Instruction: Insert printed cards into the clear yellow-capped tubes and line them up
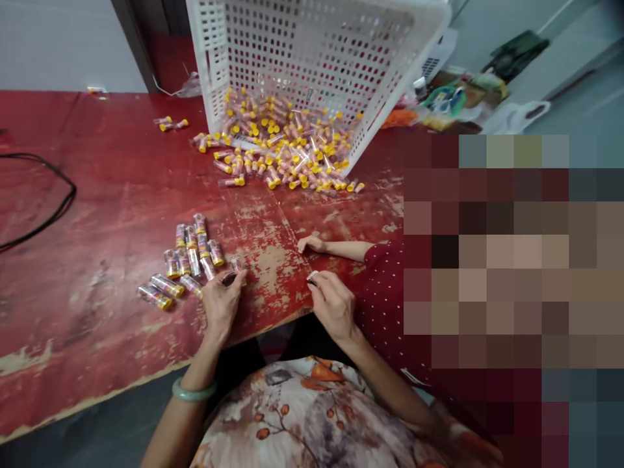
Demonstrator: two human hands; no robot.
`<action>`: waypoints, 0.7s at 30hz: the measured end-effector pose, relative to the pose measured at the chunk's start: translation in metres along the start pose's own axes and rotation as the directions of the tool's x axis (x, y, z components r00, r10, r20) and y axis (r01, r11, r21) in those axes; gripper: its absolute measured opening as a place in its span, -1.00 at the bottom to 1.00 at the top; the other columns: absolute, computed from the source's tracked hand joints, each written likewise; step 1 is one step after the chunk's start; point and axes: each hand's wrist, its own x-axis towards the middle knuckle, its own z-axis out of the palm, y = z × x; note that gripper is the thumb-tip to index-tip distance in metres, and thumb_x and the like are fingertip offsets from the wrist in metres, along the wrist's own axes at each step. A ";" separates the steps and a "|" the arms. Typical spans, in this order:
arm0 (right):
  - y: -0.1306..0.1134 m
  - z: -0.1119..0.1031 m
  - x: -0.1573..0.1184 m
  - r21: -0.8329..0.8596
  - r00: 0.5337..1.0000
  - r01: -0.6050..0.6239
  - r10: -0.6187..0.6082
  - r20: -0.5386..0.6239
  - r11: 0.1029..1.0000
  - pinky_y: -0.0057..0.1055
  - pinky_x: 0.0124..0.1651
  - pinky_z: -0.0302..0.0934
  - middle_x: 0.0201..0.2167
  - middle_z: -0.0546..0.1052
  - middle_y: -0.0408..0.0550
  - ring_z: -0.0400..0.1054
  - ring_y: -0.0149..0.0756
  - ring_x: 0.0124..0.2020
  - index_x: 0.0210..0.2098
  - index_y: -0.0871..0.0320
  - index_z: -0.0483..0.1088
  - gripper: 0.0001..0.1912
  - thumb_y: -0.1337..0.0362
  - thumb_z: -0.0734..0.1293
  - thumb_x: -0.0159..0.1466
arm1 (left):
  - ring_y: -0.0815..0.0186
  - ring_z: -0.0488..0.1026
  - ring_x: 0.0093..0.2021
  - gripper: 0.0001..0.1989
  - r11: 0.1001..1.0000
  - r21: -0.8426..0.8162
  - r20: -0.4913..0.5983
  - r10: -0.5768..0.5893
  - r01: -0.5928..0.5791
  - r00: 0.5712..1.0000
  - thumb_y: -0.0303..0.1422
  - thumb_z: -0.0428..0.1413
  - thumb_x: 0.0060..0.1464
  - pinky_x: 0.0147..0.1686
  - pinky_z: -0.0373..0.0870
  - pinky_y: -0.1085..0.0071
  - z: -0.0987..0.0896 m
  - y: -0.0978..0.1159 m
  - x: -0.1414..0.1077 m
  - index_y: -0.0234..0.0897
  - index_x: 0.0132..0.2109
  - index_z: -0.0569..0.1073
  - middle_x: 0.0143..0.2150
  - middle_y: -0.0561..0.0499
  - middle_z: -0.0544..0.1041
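Note:
My left hand point(223, 302), with a green bangle point(194, 390) on its wrist, is beside a group of small clear tubes with yellow caps point(194, 261). Its thumb and fingers are closed on a small dark item that I cannot make out, and another tube lies just past the fingertips. Near the table's front edge, my right hand point(335, 304) pinches a small whitish piece, too small to name. Several tubes stand or lie to the left of my left hand on the worn red table point(97, 195).
A white plastic basket point(316, 39) lies tipped at the back, with many yellow-capped tubes point(292, 146) spilling out. Another person's hand point(312, 244) rests on the table at the right. A black cable point(63, 201) curves at the left; bags point(517, 118) are at the back right.

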 end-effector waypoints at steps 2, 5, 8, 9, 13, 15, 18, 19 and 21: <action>0.015 -0.002 -0.003 -0.070 0.998 -0.043 0.045 0.032 0.997 -0.34 -0.22 0.33 -0.18 0.46 0.09 0.39 -0.22 -0.24 -0.17 0.20 0.44 -0.81 0.29 0.24 0.28 | 0.14 0.51 -0.32 -0.71 0.984 0.115 -0.025 0.143 -0.139 0.989 -0.12 0.20 -0.07 -0.31 0.29 0.38 -0.003 -0.006 0.007 -0.25 -0.31 0.59 -0.36 -0.08 0.61; 0.024 0.006 -0.003 -0.149 0.995 -0.058 0.070 0.074 0.987 -0.37 -0.29 0.30 -0.24 0.45 0.08 0.38 -0.22 -0.29 -0.15 0.22 0.42 -0.78 0.30 0.22 0.28 | 0.08 0.51 -0.31 -0.67 0.930 0.282 -0.070 0.264 -0.234 0.962 -0.10 0.12 0.03 -0.30 0.27 0.34 -0.008 -0.013 0.014 -0.27 -0.23 0.58 -0.32 -0.16 0.61; 0.020 0.019 0.002 -0.148 0.992 -0.022 0.040 0.116 0.989 -0.41 -0.29 0.28 -0.33 0.44 0.02 0.38 -0.26 -0.34 -0.19 0.22 0.42 -0.81 0.35 0.20 0.28 | 0.02 0.50 -0.30 -0.63 0.878 0.416 -0.107 0.306 -0.237 0.946 -0.08 0.09 0.07 -0.33 0.23 0.31 -0.014 -0.014 0.015 -0.28 -0.20 0.57 -0.31 -0.24 0.59; 0.015 0.023 0.005 -0.142 0.992 -0.011 0.030 0.127 0.990 -0.42 -0.30 0.28 -0.33 0.44 0.01 0.38 -0.27 -0.35 -0.19 0.22 0.42 -0.81 0.35 0.21 0.27 | 0.01 0.50 -0.31 -0.63 0.869 0.440 -0.116 0.305 -0.226 0.945 -0.08 0.09 0.07 -0.34 0.22 0.31 -0.016 -0.014 0.013 -0.29 -0.20 0.57 -0.31 -0.25 0.59; -0.006 0.031 0.025 -0.117 0.989 0.007 0.011 0.146 0.993 -0.44 -0.37 0.22 -0.30 0.47 -0.02 0.39 -0.28 -0.37 -0.18 0.16 0.42 -0.80 0.24 0.32 0.22 | 0.02 0.49 -0.21 -0.62 0.919 0.328 -0.241 0.305 -0.218 0.922 -0.13 0.21 -0.02 -0.24 0.26 0.28 -0.028 -0.007 0.000 -0.27 -0.10 0.55 -0.19 -0.25 0.58; -0.012 0.033 0.050 -0.107 0.990 -0.011 0.026 0.139 0.994 -0.44 -0.36 0.20 -0.33 0.48 -0.05 0.40 -0.27 -0.36 -0.28 0.12 0.44 -0.80 0.14 0.37 0.18 | 0.06 0.48 -0.16 -0.59 0.961 0.134 -0.347 0.273 -0.240 0.897 -0.17 0.27 -0.09 -0.14 0.29 0.28 -0.034 -0.002 -0.009 -0.25 -0.08 0.55 -0.14 -0.20 0.58; -0.005 0.041 0.113 -0.101 0.992 -0.088 0.096 0.087 0.991 -0.43 -0.25 0.21 -0.34 0.50 -0.06 0.40 -0.28 -0.30 -0.38 0.13 0.45 -0.79 0.11 0.32 0.24 | 0.24 0.47 -0.33 -0.63 0.928 -0.361 -0.325 -0.029 -0.096 0.945 -0.17 0.29 -0.13 -0.30 0.37 0.39 -0.041 0.008 -0.017 -0.31 -0.19 0.57 -0.26 -0.11 0.58; 0.002 0.045 0.139 -0.106 0.989 -0.133 0.140 0.055 0.985 -0.42 -0.20 0.21 -0.32 0.50 -0.03 0.40 -0.29 -0.27 -0.37 0.15 0.45 -0.78 0.15 0.28 0.27 | 0.31 0.44 -0.43 -0.66 0.841 -0.539 -0.194 -0.166 0.036 0.967 -0.18 0.28 -0.12 -0.41 0.36 0.43 -0.043 0.010 -0.018 -0.34 -0.23 0.56 -0.34 -0.08 0.57; 0.022 0.055 0.189 -0.131 0.964 -0.266 0.265 -0.021 0.955 -0.36 -0.12 0.22 -0.23 0.50 0.07 0.39 -0.23 -0.18 -0.29 0.22 0.46 -0.80 0.27 0.23 0.31 | 0.40 0.37 -0.57 -0.74 0.589 -0.734 0.133 -0.362 0.337 0.923 -0.26 0.26 -0.06 -0.56 0.33 0.49 -0.042 0.012 -0.017 -0.41 -0.29 0.54 -0.48 -0.03 0.51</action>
